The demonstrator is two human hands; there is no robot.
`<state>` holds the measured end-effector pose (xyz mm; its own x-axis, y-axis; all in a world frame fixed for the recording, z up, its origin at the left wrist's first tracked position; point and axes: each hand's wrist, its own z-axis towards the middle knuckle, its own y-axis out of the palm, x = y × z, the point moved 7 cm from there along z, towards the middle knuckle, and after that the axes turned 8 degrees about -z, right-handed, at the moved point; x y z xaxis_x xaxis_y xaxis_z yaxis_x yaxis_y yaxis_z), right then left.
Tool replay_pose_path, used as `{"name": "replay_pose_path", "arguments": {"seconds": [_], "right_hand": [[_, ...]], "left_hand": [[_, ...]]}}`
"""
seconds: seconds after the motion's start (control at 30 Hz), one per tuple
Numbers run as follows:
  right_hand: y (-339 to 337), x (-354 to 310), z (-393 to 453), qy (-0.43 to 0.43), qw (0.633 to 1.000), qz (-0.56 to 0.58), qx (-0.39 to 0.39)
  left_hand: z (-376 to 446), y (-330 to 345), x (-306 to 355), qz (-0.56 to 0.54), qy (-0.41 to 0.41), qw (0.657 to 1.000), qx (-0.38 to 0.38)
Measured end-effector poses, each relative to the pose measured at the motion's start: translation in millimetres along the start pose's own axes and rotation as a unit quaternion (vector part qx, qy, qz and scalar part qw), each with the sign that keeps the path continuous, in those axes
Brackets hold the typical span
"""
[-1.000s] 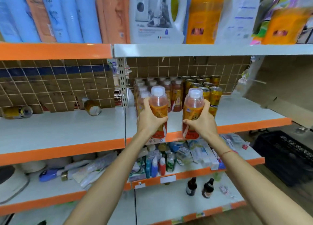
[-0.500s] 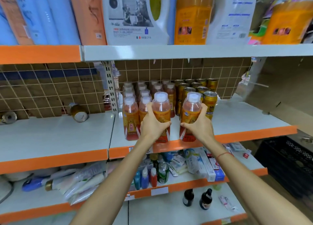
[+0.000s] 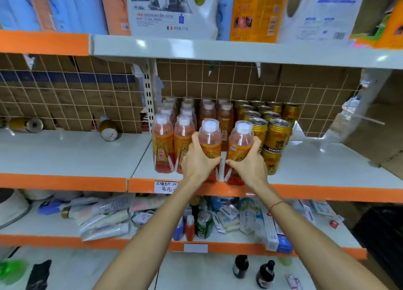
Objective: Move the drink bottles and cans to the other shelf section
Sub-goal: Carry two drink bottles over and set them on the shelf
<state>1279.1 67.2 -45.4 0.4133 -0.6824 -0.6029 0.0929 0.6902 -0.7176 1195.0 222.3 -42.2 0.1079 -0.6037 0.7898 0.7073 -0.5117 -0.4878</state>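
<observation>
We hold two clear plastic drink bottles upright, white caps up, at the front edge of the right shelf section [image 3: 316, 165]. Our left hand [image 3: 197, 159] wraps the left bottle [image 3: 210, 143]; our right hand [image 3: 247, 161] wraps the right bottle [image 3: 241, 143]. Fingers hide their orange labels and bases. Round gold cans [image 3: 280, 137] stand just beside them.

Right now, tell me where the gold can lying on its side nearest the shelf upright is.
In the head view, the tipped gold can lies at the back of the left shelf section, against the wire grid, just left of the perforated upright.
</observation>
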Motion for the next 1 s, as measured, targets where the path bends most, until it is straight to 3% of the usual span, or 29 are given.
{"name": "replay_pose_path", "arguments": {"seconds": [0.47,0.53,0.63,0.7,0.8,0.87,1.0], "right_hand": [[8,3,16,0.02,0.999,-0.023,-0.021],[8,3,17,0.021,0.999,-0.03,-0.028],[8,1,20,0.02,0.999,-0.034,-0.032],[9,1,22,0.024,0.999,-0.033,-0.034],[13,0,22,0.016,0.999,-0.028,-0.034],[18,-1,19,0.012,0.999,-0.023,-0.031],[21,3,15,0.023,1.0,-0.011,-0.009]], "left_hand": [[10,8,0,0.134,-0.01,0.99,-0.038],[5,0,6,0.16,0.03,0.986,-0.026],[8,-16,24,0.189,0.171,0.967,0.001],[17,-22,39,0.221,0.249,0.942,-0.033],[32,-17,52,0.263,0.29,0.909,-0.143],[39,-11,53,0.274,0.287,0.897,-0.195],[49,-5,48,0.292,0.26,0.895,-0.215]]}}
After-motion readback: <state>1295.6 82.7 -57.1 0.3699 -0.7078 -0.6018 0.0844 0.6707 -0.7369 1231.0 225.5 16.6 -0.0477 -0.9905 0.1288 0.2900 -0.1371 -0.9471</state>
